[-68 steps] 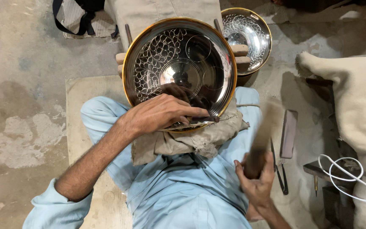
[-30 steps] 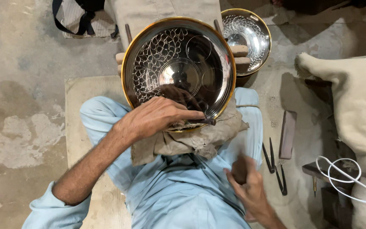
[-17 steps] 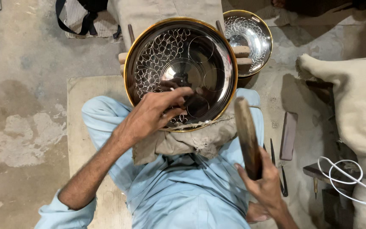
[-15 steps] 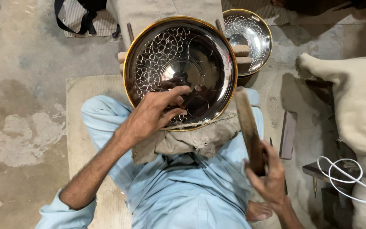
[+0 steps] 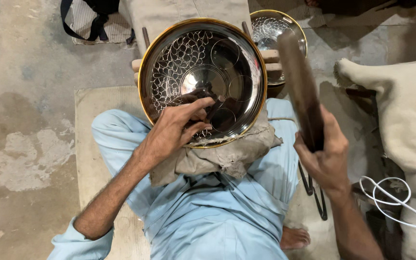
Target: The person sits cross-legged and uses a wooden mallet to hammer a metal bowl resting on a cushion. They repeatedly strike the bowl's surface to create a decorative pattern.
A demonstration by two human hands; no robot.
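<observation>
A large shiny metal bowl (image 5: 227,53) with a gold rim and an engraved pattern rests on a wad of brown cloth (image 5: 227,159) in my lap. My left hand (image 5: 176,127) lies on the bowl's lower part, fingers pinched around a small dark tool pressed against the metal. My right hand (image 5: 326,159) is raised to the right of the bowl, shut on a long dark wooden stick (image 5: 299,86) that points up and away.
A second engraved bowl (image 5: 280,33) sits behind the first, at its right. Thin metal tools (image 5: 314,192) lie on the floor by my right knee. A beige sack (image 5: 400,110) and a white cable (image 5: 391,202) are at the right. A mat (image 5: 92,144) lies under me.
My right hand picked the wooden stick up from the floor at the right and raised it beside the bowl. My left hand shifted further up onto the bowl with its small tool.
</observation>
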